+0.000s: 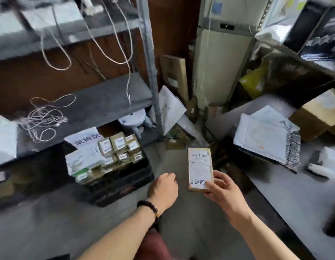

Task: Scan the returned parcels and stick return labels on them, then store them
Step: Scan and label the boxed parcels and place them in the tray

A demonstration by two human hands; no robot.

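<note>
My right hand (222,190) grips the near end of a small brown cardboard parcel (200,167). The parcel is held over the floor, and its top face carries a white shipping label and a white return label with black characters. My left hand (164,190) hovers just left of the parcel with fingers curled, holding nothing; a dark bead bracelet sits on its wrist. Down to the left, a black crate (123,182) under the shelf holds several small labelled parcels (119,147) and white mailer bags (82,160). A white paper sign (84,137) hangs above it.
A grey metal shelf unit (106,102) with loose white cables (43,119) stands at left. At right a grey table (286,184) carries white mailers (264,137), a brown box (318,117) and a white roll (320,169). Boxes and a white bag lean in the far corner.
</note>
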